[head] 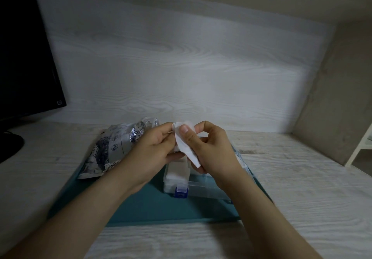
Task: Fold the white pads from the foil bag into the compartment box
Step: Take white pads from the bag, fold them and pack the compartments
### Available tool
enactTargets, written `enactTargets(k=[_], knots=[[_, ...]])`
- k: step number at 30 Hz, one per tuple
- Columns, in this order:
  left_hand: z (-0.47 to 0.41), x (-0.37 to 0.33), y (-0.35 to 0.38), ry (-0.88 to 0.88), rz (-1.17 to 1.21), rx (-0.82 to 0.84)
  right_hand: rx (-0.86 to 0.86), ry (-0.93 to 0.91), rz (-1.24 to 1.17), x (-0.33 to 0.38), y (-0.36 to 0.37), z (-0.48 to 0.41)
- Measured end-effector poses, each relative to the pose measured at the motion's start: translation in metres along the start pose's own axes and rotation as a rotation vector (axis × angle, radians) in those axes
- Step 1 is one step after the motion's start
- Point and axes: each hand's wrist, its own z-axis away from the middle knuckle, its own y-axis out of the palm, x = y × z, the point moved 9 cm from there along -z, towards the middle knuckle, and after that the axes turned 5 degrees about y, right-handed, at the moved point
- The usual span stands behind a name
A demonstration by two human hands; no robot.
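A white pad (186,150) is held up above the clear compartment box (201,186), partly folded. My left hand (153,150) pinches its upper left edge. My right hand (211,148) grips it with the thumb pressed on its front and the fingers behind. The box has a blue latch (181,192) at its front, and white pads (178,170) lie in its left compartment. The silver foil bag (112,148) lies left of the box, partly behind my left hand.
Box and bag rest on a teal mat (145,204) on a pale wood-grain desk (302,188). A black monitor (26,61) on a round stand is at the far left. A white shelf edge (360,150) shows at the right.
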Motion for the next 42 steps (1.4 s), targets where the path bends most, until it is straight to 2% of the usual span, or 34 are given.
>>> enactTargets(k=[11, 18, 24, 28, 36, 40, 42], knots=[[0.001, -0.001, 0.002, -0.042, 0.213, -0.022, -0.096, 0.006, 0.068, 0.003, -0.004, 0.005], [0.002, -0.005, -0.003, -0.016, 0.206, -0.08, -0.066, -0.041, 0.095, 0.009, -0.003, 0.008], [0.0, -0.002, -0.027, -0.008, 0.166, -0.258, -0.006, -0.026, 0.126, 0.012, 0.001, 0.009], [-0.001, 0.0, -0.036, 0.0, 0.197, -0.324, -0.047, 0.007, 0.195, 0.006, -0.003, 0.005], [0.0, 0.001, -0.045, 0.014, 0.201, -0.414, -0.042, 0.119, 0.128, -0.005, -0.01, 0.002], [-0.001, 0.006, -0.054, -0.003, 0.236, -0.474, -0.168, 0.051, -0.053, -0.003, -0.026, -0.004], [0.0, 0.007, -0.051, -0.019, 0.208, -0.449, -0.129, -0.008, -0.131, 0.003, -0.023, -0.004]])
